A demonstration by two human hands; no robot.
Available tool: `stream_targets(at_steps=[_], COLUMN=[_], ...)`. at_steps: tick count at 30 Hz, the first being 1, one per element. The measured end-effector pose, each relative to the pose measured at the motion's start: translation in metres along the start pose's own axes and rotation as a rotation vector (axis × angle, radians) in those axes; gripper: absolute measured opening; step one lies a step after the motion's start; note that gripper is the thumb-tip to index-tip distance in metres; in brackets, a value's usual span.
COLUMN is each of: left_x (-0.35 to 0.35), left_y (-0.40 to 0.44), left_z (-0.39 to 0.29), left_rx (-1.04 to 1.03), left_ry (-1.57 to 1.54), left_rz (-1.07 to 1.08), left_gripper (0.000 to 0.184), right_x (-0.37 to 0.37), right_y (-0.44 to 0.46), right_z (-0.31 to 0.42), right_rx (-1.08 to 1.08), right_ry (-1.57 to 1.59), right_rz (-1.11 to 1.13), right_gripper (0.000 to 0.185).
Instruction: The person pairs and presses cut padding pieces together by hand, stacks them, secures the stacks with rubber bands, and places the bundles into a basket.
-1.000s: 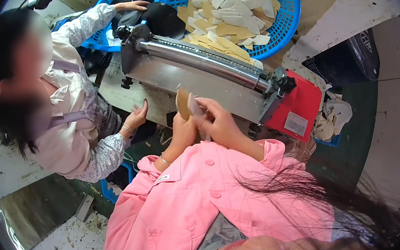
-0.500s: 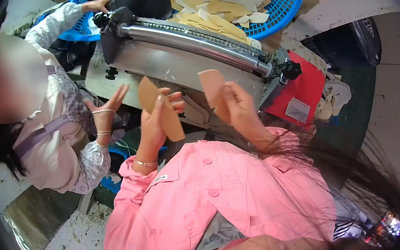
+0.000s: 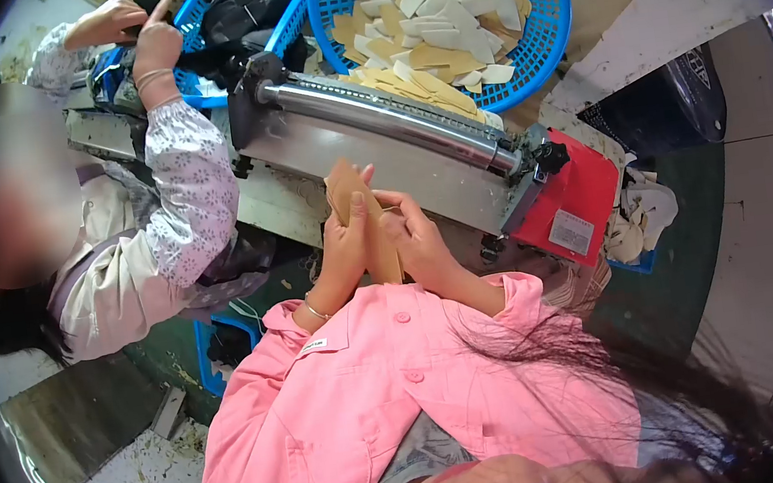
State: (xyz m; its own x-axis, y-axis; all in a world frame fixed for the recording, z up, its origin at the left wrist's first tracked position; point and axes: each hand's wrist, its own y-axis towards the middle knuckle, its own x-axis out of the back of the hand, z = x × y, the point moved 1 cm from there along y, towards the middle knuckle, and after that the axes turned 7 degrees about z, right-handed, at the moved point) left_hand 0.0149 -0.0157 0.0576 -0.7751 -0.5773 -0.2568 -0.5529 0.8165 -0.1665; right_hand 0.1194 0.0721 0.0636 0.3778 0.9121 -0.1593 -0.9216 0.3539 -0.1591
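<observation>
In front of my chest, my left hand [image 3: 342,250] is closed on a flat, pointed tan cut piece [image 3: 374,233], with its thumb lying across the face. My right hand [image 3: 415,241] meets it from the right, fingers curled against the piece's side and rear. More tan edges show around the top, so there appears to be more than one piece; how they overlap is partly hidden by my fingers. Just beyond my hands lies a machine with a long shiny steel roller [image 3: 391,120] above a metal plate [image 3: 353,163].
Behind the roller, a blue basket [image 3: 554,13] holds many cream and tan cut pieces. Dark items fill another blue basket [image 3: 290,23]. A co-worker [image 3: 144,233] sits at left, hands near dark material. A red panel [image 3: 567,200] adjoins the machine's right end.
My hands, apart before with a piece in each, have come together and the pieces now overlap. The co-worker's hands have moved up and away from the machine. The view has shifted slightly.
</observation>
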Motion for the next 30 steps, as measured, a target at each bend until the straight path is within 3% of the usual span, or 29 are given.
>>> stream_targets(at_steps=[4, 7, 9, 12, 14, 16, 18, 21, 22, 25, 26, 29, 30], left_x=[0.009, 0.010, 0.012, 0.010, 0.009, 0.006, 0.016, 0.026, 0.029, 0.017, 0.014, 0.021, 0.014], left_y=[0.004, -0.001, -0.001, 0.002, 0.003, 0.006, 0.012, 0.016, 0.014, 0.002, -0.001, 0.011, 0.012], left_z=[0.001, 0.002, 0.004, 0.014, 0.012, -0.011, -0.010, 0.004, 0.011, 0.024, 0.022, 0.033, 0.018], left_rx=[-0.030, 0.089, 0.139, 0.184, 0.131, 0.008, -0.036, 0.144, 0.191, 0.090, 0.143, 0.225, 0.201], left_ry=[-0.008, -0.033, 0.161, 0.051, -0.011, 0.078, 0.025, -0.666, -0.946, -0.761, -0.828, -0.398, -0.381], left_rz=[0.156, 0.242, 0.383, 0.447, 0.387, 0.280, 0.223, 0.246, 0.253, 0.415, 0.395, 0.066, -0.054], left_gripper=[0.062, 0.064, 0.064, 0.063, 0.058, 0.061, 0.083, 0.078, 0.084, 0.089, 0.064, 0.046, 0.032], right_x=[0.008, 0.020, 0.029, 0.057, 0.082, 0.090, 0.084, 0.057, 0.043, 0.016, 0.014, 0.021, 0.019], right_y=[0.001, 0.010, 0.014, 0.019, 0.018, 0.005, -0.004, -0.013, -0.014, -0.014, -0.016, -0.016, -0.018], right_z=[0.009, 0.026, 0.030, 0.017, 0.007, 0.028, 0.033, 0.018, 0.009, -0.023, -0.036, -0.075, -0.053], right_rx=[0.134, 0.311, 0.305, 0.198, 0.245, 0.261, 0.243, 0.137, 0.064, -0.094, -0.144, -0.170, -0.187], right_ry=[-0.382, -0.686, -0.643, -0.301, -0.133, 0.272, 0.573, 0.782, 0.795, 0.846, 0.864, 0.564, 0.429], right_rz=[-0.116, -0.260, -0.200, -0.002, -0.047, -0.332, -0.491, -0.560, -0.586, -0.585, -0.571, -0.334, -0.288], right_gripper=[0.057, 0.056, 0.052, 0.044, 0.038, 0.033, 0.028, 0.024, 0.024, 0.023, 0.023, 0.022, 0.021])
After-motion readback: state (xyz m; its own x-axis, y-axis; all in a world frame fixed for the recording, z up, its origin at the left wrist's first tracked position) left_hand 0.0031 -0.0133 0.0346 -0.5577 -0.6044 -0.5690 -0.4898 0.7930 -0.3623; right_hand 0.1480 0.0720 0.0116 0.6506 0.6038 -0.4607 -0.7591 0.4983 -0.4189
